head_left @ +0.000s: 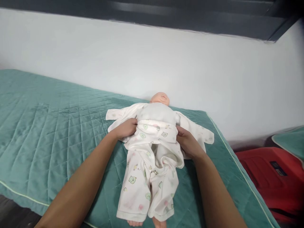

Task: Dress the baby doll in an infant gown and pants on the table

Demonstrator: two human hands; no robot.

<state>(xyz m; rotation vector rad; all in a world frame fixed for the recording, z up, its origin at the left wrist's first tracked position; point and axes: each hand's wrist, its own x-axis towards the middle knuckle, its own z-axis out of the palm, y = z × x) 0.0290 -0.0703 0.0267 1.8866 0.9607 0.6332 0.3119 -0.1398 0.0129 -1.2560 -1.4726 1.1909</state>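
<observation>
A baby doll point(160, 98) lies on its back, its head by the wall and its feet towards me. White baby trousers point(140, 177) with small animal prints cover its legs, the waistband up round the belly. A white long-sleeved baby top point(198, 128) is spread open beneath the doll, sleeves out to both sides. My left hand point(129, 127) is closed at the left edge of the waistband, and my right hand point(186, 141) is closed at the right edge. The fingertips of both hands are partly hidden by the cloth.
A green quilted cover point(71, 126) lies under the doll and reaches far to the left. Behind it rises a white wall point(114, 60) with a dark frame point(147, 12) above. A red plastic object point(270, 180) stands beyond the right edge.
</observation>
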